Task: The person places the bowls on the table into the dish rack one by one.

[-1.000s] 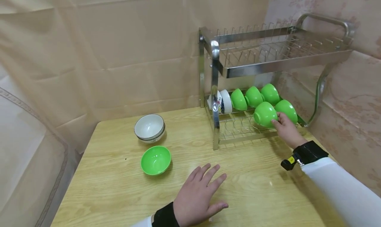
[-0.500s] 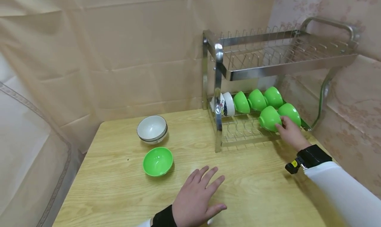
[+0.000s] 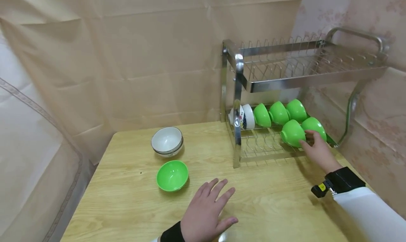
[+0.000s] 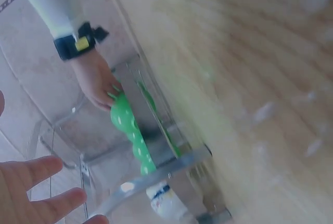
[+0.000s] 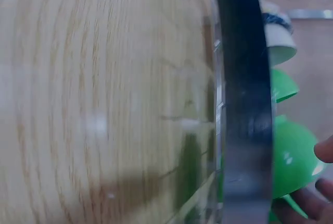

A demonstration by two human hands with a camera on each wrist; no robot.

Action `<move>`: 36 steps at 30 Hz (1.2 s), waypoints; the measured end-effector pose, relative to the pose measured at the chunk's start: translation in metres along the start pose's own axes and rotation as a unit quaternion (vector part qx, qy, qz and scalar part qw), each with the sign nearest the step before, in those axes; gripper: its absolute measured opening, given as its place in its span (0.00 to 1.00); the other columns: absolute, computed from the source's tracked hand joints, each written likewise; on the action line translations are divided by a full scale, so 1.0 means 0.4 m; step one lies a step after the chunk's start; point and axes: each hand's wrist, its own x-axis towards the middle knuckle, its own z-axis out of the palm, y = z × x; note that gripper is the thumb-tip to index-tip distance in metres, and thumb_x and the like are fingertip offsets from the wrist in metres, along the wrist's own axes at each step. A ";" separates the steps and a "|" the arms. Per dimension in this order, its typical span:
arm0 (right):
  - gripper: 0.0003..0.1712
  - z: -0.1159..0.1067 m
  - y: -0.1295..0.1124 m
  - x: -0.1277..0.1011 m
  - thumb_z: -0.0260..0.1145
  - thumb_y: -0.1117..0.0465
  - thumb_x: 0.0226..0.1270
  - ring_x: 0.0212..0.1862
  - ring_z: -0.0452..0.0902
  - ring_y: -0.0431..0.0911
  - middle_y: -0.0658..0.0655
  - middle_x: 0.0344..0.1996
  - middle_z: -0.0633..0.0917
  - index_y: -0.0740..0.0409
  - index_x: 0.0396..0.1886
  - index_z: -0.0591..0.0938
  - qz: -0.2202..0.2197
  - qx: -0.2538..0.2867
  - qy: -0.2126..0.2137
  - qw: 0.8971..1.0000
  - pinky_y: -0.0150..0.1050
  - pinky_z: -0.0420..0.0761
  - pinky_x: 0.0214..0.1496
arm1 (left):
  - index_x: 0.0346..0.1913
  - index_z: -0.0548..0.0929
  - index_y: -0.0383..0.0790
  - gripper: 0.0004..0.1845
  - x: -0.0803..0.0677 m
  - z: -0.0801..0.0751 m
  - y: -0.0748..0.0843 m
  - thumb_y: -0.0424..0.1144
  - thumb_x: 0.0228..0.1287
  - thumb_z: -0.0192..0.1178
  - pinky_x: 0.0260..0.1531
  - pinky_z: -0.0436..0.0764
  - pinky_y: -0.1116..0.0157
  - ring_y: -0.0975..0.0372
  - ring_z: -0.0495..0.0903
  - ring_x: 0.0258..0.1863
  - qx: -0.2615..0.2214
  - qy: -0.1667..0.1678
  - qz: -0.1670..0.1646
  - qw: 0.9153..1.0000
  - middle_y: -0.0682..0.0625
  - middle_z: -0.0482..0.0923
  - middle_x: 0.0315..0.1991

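Beige cloth hangs behind a light wooden table point(image 3: 269, 206), and on it we see a two-tier steel dish rack point(image 3: 304, 76) set at the far right corner. Our right hand point(image 3: 318, 151) reaches into the lower tier, its fingertips touching the rim side of a green bowl point(image 3: 292, 133) that stands on edge in the front row; the fingers look only lightly bent, and we cannot tell whether they pinch the rim or merely rest against it. Just beyond those fingers, on their far right side, a second green bowl point(image 3: 314, 126) stands close against the first. Behind the fingertips, in the back row, three more green bowls point(image 3: 279, 113) lean in a line, with a white patterned bowl point(image 3: 245, 116) at the left end by the rack's post. Our left hand point(image 3: 206, 213) lies flat on the table with fingers straight and spread, holding nothing. Ahead and to the left of its fingertips sits a loose green bowl point(image 3: 172, 175), mouth up, and just past that a stack of white bowls point(image 3: 167, 141).
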 end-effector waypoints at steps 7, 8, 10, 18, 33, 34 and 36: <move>0.40 -0.016 -0.067 -0.068 0.51 0.54 0.78 0.64 0.56 0.78 0.84 0.65 0.60 0.79 0.73 0.49 -0.006 -0.019 0.057 0.998 0.73 0.63 0.57 | 0.72 0.69 0.52 0.36 -0.032 -0.027 -0.049 0.69 0.68 0.48 0.66 0.67 0.50 0.51 0.64 0.70 -0.008 -0.007 -0.077 0.997 0.49 0.64 0.72; 0.40 -0.015 -0.079 -0.084 0.51 0.53 0.79 0.65 0.55 0.78 0.84 0.66 0.58 0.79 0.73 0.49 -0.009 -0.024 0.057 0.998 0.74 0.61 0.58 | 0.72 0.69 0.52 0.36 -0.038 -0.030 -0.057 0.69 0.68 0.48 0.66 0.66 0.50 0.51 0.63 0.70 -0.010 -0.009 -0.089 0.996 0.49 0.64 0.72; 0.42 -0.006 -0.106 -0.116 0.52 0.51 0.78 0.65 0.53 0.79 0.84 0.67 0.56 0.77 0.74 0.49 -0.022 -0.044 0.053 0.997 0.76 0.59 0.58 | 0.72 0.69 0.52 0.36 -0.050 -0.033 -0.074 0.68 0.68 0.49 0.66 0.66 0.48 0.50 0.64 0.70 -0.013 -0.013 -0.112 0.993 0.48 0.64 0.72; 0.42 0.124 -0.219 -0.220 0.64 0.46 0.70 0.69 0.55 0.71 0.72 0.71 0.61 0.61 0.75 0.62 -0.188 -0.176 0.006 0.966 0.70 0.47 0.70 | 0.72 0.70 0.49 0.37 -0.107 -0.034 -0.136 0.68 0.69 0.49 0.66 0.67 0.47 0.48 0.66 0.68 -0.013 -0.006 -0.187 0.982 0.46 0.65 0.71; 0.46 0.234 -0.256 -0.288 0.72 0.38 0.58 0.70 0.60 0.63 0.59 0.72 0.66 0.49 0.73 0.68 -0.297 -0.256 -0.029 0.919 0.47 0.35 0.78 | 0.67 0.74 0.40 0.34 -0.156 -0.015 -0.195 0.60 0.66 0.60 0.62 0.69 0.46 0.46 0.72 0.62 0.010 -0.036 -0.224 0.974 0.41 0.75 0.61; 0.46 0.234 -0.257 -0.289 0.71 0.38 0.58 0.70 0.60 0.63 0.59 0.72 0.66 0.49 0.73 0.67 -0.297 -0.256 -0.028 0.919 0.46 0.35 0.78 | 0.66 0.75 0.39 0.34 -0.156 -0.015 -0.199 0.59 0.66 0.61 0.62 0.70 0.45 0.47 0.73 0.61 0.013 -0.040 -0.223 0.974 0.41 0.76 0.60; 0.46 0.235 -0.258 -0.290 0.71 0.38 0.59 0.70 0.60 0.63 0.59 0.71 0.66 0.49 0.73 0.68 -0.302 -0.256 -0.024 0.918 0.46 0.34 0.78 | 0.63 0.77 0.38 0.32 -0.154 -0.017 -0.206 0.57 0.65 0.62 0.61 0.70 0.44 0.47 0.75 0.59 0.015 -0.050 -0.221 0.974 0.41 0.78 0.57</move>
